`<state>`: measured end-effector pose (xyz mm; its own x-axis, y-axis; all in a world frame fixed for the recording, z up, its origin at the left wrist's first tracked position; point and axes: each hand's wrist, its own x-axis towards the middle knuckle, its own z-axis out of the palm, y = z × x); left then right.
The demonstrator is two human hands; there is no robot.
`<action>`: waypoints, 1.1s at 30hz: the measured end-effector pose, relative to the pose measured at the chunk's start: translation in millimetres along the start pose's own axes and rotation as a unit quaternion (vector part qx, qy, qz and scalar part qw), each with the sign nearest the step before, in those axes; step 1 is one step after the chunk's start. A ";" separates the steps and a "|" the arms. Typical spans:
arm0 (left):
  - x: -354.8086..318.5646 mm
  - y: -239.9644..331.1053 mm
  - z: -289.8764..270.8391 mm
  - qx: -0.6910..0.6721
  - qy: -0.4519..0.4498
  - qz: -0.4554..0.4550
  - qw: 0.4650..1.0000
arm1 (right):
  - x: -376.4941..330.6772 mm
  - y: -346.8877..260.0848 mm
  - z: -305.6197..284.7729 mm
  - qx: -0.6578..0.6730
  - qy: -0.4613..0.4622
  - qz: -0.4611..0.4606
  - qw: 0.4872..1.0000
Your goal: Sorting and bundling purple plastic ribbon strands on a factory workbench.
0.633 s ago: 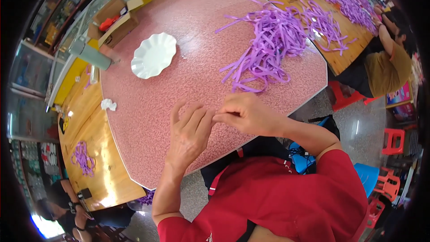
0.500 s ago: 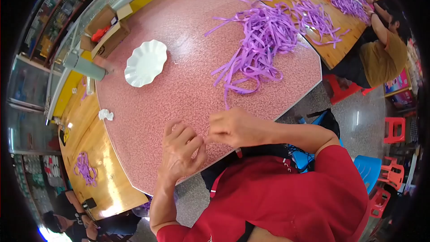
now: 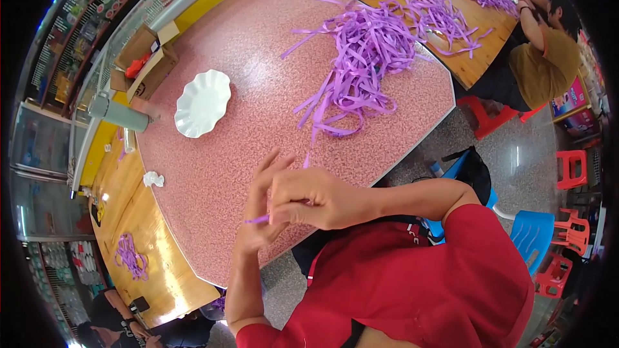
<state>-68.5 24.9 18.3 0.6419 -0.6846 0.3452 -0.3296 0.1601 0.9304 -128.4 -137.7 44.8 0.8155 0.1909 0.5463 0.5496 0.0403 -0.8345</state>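
Holding: right hand point(image 3: 309, 196) pinches a thin purple strip point(image 3: 258, 219); left hand point(image 3: 258, 209) sits open, touching it.
Table: pink table point(image 3: 258, 71) under both hands.
Pile: purple strips point(image 3: 367, 51) at 1 o'clock from the hands, well apart; right hand is nearer.
Box: brown cardboard box point(image 3: 145, 58), open, at 10 o'clock.
Plate: white wavy plate point(image 3: 202, 103) at 11 o'clock.
Strip: lies left to right.

A red short-sleeved shirt point(image 3: 419, 283) covers the person's torso and shoulders, leaving 2 bare forearms
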 end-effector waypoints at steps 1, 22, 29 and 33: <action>0.8 -0.7 -6.2 0.009 0.006 0.000 1.000 | 10.5 -9.1 -2.0 0.038 0.019 -0.029 0.999; -45.9 -23.0 -111.3 0.068 0.046 -0.280 0.957 | -79.8 19.5 -270.9 0.150 0.440 0.073 0.883; -55.4 -9.4 -116.4 0.121 0.103 -0.306 0.939 | -94.2 34.4 -318.3 -0.492 0.310 0.285 0.762; -34.7 4.0 -80.3 0.064 0.063 -0.294 0.952 | -43.5 20.7 -224.7 -0.637 0.223 0.068 0.735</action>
<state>-36.5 106.3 19.9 0.8164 -0.5378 -0.2107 0.0359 -0.3169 0.9478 -111.8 -365.6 19.9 0.7006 -0.2427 0.6710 -0.0499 -0.9548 -0.2931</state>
